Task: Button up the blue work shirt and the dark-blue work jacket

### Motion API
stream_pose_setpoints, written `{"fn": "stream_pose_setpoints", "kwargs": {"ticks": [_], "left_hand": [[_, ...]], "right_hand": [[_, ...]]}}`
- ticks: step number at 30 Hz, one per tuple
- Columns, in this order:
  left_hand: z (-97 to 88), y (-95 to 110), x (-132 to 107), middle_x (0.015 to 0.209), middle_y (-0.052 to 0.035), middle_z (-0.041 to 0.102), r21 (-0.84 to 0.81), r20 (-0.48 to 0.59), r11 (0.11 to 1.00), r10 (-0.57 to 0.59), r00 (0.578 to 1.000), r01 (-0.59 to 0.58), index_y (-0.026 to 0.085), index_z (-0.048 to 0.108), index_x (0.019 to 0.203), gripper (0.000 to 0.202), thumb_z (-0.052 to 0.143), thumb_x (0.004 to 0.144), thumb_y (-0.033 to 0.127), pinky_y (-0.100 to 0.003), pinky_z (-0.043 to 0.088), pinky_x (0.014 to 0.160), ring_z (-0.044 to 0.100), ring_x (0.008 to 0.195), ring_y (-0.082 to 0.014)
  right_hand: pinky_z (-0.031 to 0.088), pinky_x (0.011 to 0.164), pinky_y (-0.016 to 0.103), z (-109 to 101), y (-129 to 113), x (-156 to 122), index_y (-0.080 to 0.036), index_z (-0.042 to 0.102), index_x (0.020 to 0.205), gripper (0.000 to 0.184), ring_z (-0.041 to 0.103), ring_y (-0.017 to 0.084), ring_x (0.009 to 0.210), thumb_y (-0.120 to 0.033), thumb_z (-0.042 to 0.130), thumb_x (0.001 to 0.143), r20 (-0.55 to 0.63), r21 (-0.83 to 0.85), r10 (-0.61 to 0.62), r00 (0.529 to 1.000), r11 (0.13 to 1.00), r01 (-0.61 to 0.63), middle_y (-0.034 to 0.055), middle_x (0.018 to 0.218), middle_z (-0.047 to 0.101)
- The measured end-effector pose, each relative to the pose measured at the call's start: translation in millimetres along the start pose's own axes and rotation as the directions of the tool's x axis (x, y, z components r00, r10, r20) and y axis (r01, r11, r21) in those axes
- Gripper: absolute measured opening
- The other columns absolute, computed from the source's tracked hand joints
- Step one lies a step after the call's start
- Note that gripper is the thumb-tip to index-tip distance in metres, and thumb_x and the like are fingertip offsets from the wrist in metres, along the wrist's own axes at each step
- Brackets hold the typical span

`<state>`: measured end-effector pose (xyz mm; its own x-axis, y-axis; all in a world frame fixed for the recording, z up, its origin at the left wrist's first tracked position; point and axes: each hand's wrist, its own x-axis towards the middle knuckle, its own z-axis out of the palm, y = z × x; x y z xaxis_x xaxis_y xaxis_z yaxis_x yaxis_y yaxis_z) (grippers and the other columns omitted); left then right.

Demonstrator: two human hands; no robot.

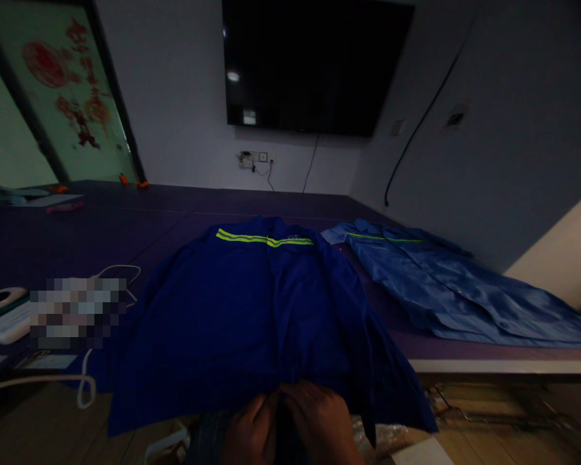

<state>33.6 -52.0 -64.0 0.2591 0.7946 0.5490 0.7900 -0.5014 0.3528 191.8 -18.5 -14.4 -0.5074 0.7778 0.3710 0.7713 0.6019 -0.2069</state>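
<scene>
A dark blue work jacket (213,323) with yellow-green reflective stripes across the chest lies front up, its collar pointing away from me. Its lower hem hangs over the near table edge. At the middle of that hem, where the front opening ends, my left hand (252,423) and my right hand (322,416) meet. Both have their fingers closed on the jacket's fabric, thumbs close together. The fingertips are dim, and whether they pinch a zip or only cloth cannot be made out.
A lighter blue jacket (416,278) lies to the right on the purple tabletop (174,216). At left are a white device (10,326), a blurred-out item and a white cable (90,381). A box (167,445) stands below the table. A large screen (314,64) hangs on the wall.
</scene>
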Motion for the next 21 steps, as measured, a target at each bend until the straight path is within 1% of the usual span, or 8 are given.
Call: {"fn": "stream_pose_setpoints", "kwargs": {"ticks": [3,5,8,12,15,19,21], "left_hand": [[-1.2,0,3,0.099,-0.0080,0.067,0.007,-0.058,1.000,0.008,0.998,-0.007,0.018,0.049,0.123,0.041,0.036,0.084,0.018,-0.020,0.053,0.075,0.064,0.087,-0.0139],[1.3,1,4,0.100,-0.0078,0.067,0.032,-0.107,0.999,-0.033,0.994,0.037,0.018,0.051,0.121,0.038,0.036,0.086,0.021,-0.020,0.053,0.076,0.064,0.089,-0.0140],[5.8,3,3,0.100,-0.0083,0.067,0.064,-0.139,0.995,-0.071,0.988,0.081,0.017,0.053,0.118,0.036,0.033,0.088,0.022,-0.021,0.053,0.076,0.064,0.090,-0.0143],[6.7,2,2,0.099,-0.0082,0.067,0.083,-0.120,0.996,-0.008,0.993,0.018,0.016,0.052,0.117,0.034,0.036,0.088,0.024,-0.020,0.053,0.074,0.065,0.088,-0.0141],[6.3,-1,1,0.097,-0.0084,0.067,0.108,-0.124,0.994,0.012,0.992,0.001,0.015,0.050,0.118,0.036,0.032,0.089,0.022,-0.019,0.053,0.075,0.065,0.087,-0.0136],[8.2,-6,-1,0.095,-0.0087,0.068,0.158,-0.150,0.985,0.096,0.984,-0.072,0.014,0.050,0.119,0.038,0.027,0.090,0.021,-0.019,0.053,0.074,0.065,0.087,-0.0136],[9.3,-8,-2,0.095,-0.0081,0.068,0.154,-0.149,0.985,0.107,0.983,-0.084,0.014,0.049,0.120,0.038,0.027,0.089,0.017,-0.018,0.053,0.074,0.065,0.085,-0.0128]], "right_hand": [[0.042,0.052,0.019,1,-2,1,-0.022,0.062,0.082,0.020,0.063,0.015,0.060,-0.009,0.048,0.079,0.023,-0.009,0.048,0.999,0.999,-0.048,-0.0002,0.073,0.068],[0.040,0.050,0.019,2,-4,2,-0.022,0.060,0.081,0.017,0.064,0.015,0.059,-0.008,0.050,0.078,0.050,-0.013,0.074,0.996,0.997,-0.073,-0.0007,0.071,0.068],[0.038,0.047,0.019,4,-8,3,-0.021,0.057,0.085,0.018,0.064,0.015,0.058,-0.006,0.050,0.078,0.095,-0.011,0.094,0.991,0.996,-0.093,-0.0016,0.069,0.067],[0.037,0.046,0.018,5,-10,1,-0.021,0.056,0.089,0.018,0.065,0.015,0.058,-0.007,0.050,0.079,0.132,-0.023,0.136,0.982,0.991,-0.134,-0.0017,0.070,0.068],[0.038,0.048,0.018,4,-9,0,-0.022,0.057,0.090,0.018,0.065,0.015,0.061,-0.008,0.051,0.080,0.147,-0.018,0.155,0.977,0.988,-0.154,-0.0016,0.073,0.068],[0.040,0.051,0.016,-2,-4,1,-0.025,0.059,0.095,0.024,0.065,0.014,0.065,-0.008,0.049,0.080,0.193,-0.013,0.122,0.974,0.992,-0.122,-0.0019,0.078,0.069],[0.040,0.052,0.016,-5,-2,3,-0.028,0.059,0.098,0.029,0.065,0.014,0.067,-0.007,0.050,0.080,0.231,-0.015,0.099,0.968,0.995,-0.099,-0.0027,0.081,0.069]]}}
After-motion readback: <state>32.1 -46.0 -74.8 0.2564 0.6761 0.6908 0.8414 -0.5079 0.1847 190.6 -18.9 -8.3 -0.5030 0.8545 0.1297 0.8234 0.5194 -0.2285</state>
